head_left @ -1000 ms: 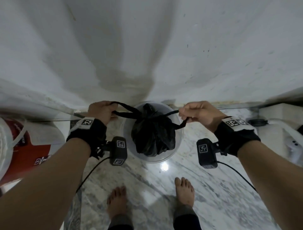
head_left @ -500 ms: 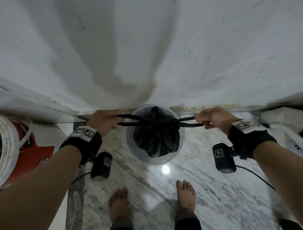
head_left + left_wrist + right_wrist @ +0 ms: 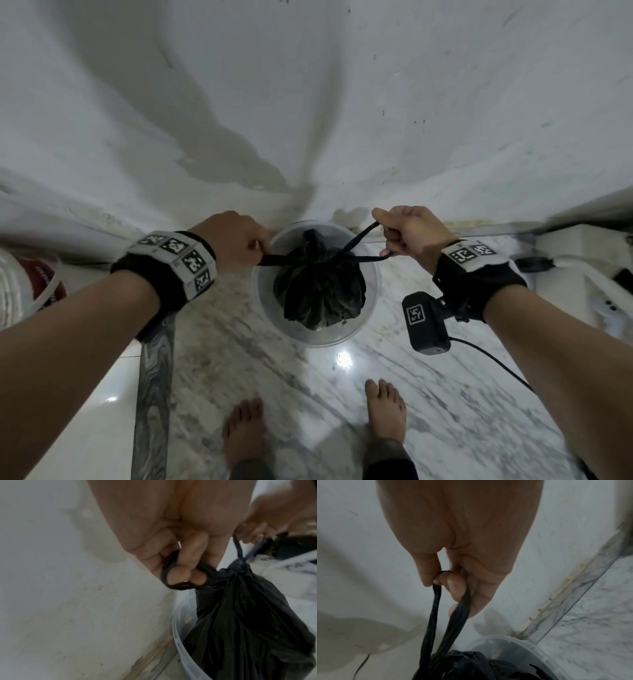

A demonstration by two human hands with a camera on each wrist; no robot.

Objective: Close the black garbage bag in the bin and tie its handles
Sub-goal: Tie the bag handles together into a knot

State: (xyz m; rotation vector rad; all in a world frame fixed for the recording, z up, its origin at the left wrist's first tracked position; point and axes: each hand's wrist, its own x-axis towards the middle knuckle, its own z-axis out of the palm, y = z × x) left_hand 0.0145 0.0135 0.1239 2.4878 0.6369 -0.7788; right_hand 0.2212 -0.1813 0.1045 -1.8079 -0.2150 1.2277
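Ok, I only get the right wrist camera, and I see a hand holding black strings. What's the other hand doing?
Observer: The left hand grips the bag's other handle, which is looped round its curled fingers.
Operator: Is the bag shut?
Observer: Yes. The black bag is bunched closed, and the left wrist view shows what looks like a knot at its neck.
Operator: What's near the bin?
Observer: A red and white bucket stands off to the left, and two bare feet stand on the marble floor in front.
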